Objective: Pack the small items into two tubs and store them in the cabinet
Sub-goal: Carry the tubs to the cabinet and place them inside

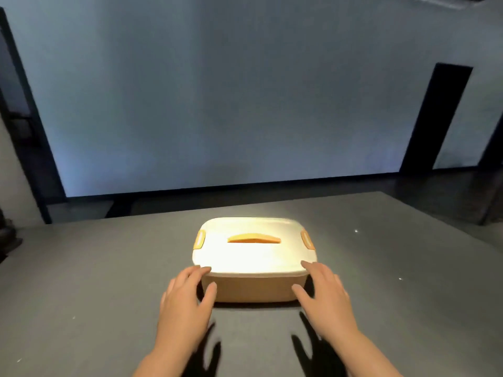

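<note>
Two hands, left hand & right hand, flanking lidded tub (no legible label)

Your left hand and right hand reach forward side by side, palms down, fingers straight and slightly spread, both forearms bare, near the table's near edge.

A flat grey matte desk fills the lower half of the view, with a few tiny white specks on its right part. Beyond its far edge rises a large pale blue-grey wall panel with a dark frame along its left side and bottom. A tall dark rectangular opening stands at the right, beside dark flooring
</note>
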### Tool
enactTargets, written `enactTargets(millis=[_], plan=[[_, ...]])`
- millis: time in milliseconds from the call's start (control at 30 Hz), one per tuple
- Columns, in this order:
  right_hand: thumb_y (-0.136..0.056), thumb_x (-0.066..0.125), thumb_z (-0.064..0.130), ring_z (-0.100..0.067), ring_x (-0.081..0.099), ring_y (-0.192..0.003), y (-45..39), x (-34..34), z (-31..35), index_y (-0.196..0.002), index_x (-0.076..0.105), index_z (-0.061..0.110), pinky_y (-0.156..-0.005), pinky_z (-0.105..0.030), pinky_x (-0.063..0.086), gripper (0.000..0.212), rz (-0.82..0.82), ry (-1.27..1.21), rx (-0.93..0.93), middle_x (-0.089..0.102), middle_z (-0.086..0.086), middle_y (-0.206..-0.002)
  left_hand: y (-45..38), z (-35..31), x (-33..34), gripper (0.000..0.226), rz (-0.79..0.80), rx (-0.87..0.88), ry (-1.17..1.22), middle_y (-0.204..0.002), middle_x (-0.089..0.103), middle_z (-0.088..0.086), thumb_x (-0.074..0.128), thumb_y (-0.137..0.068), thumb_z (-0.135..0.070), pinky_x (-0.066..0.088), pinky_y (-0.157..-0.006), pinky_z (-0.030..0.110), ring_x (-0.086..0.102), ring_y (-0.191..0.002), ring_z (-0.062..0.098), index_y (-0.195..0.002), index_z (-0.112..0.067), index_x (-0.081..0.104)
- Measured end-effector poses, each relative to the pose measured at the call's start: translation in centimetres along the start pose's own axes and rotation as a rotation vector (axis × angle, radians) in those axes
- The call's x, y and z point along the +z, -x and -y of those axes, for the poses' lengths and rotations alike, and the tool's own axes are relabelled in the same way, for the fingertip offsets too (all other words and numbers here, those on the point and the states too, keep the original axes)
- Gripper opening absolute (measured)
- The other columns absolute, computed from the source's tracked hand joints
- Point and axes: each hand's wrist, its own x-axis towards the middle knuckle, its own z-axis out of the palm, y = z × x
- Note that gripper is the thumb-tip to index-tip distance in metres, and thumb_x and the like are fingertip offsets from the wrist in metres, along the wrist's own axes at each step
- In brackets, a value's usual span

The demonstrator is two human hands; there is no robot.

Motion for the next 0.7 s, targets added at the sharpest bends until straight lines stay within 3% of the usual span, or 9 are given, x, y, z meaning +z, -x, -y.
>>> enactTargets(millis=[100,233,333,500,700], plan=[[-0.092,0.05,0.049,-0.015,0.018,-0.142,-3.8,1.2,-0.8,-0.147,0.027,0.036,-0.113,-0.039,0.028,0.061,0.061,-0.051,0.06,0.021,0.008,-0.156,-5.2,0.7,2.1,0.035,0.023,0.023,-0.002,-0.137,0.046,-0.009,0.055,-0.091,-0.031,0.034,-0.101,0.035,0.04,-0.125,0.014,-0.126,-0.031,0.055],[-0.09,0.044,0.061,-0.017,0.008,-0.144,-8.3,3.0,-2.1,-0.15,0.02,0.029,-0.115,-0.042,0.024,0.073,0.142,-0.02,0.088,0.002,0.012,-0.16,-10.2,2.3,5.3,0.058,0.132,-0.013,-0.104,-0.155,0.023,-0.007,0.052,-0.09,-0.045,0.029,-0.109,0.039,0.021,-0.139,0.017,-0.143,-0.031,0.035],[-0.089,0.044,0.061,-0.021,0.008,-0.145,-11.1,3.7,-2.9,-0.152,0.015,0.028,-0.113,-0.042,0.025,0.077,0.157,-0.024,0.093,-0.004,0.016,-0.159,-12.4,3.1,6.8,0.07,0.192,-0.115,-0.124,-0.157,0.017,-0.006,0.051,-0.087,-0.054,0.027,-0.111,0.041,0.017,-0.142,0.021,-0.147,-0.026,0.027],[-0.09,0.053,0.053,-0.024,0.031,-0.139,-15.6,3.8,-3.9,-0.152,0.01,0.029,-0.107,-0.039,0.032,0.079,0.205,-0.209,0.183,0.022,-0.001,-0.156,-15.3,3.8,7.1,0.078,0.286,-0.241,-0.07,-0.154,0.022,0.0,0.049,-0.086,-0.061,0.037,-0.102,0.037,0.039,-0.133,0.021,-0.149,-0.025,0.019],[-0.084,0.068,0.043,-0.024,0.041,-0.129,-17.9,4.4,-5.1,-0.142,0.026,0.037,-0.093,-0.035,0.037,0.072,0.192,-0.43,0.236,0.04,-0.001,-0.145,-16.6,4.1,7.1,0.071,0.296,-0.296,-0.012,-0.146,0.034,0.002,0.053,-0.086,-0.058,0.038,-0.101,0.036,0.044,-0.126,0.022,-0.146,-0.033,0.025]])
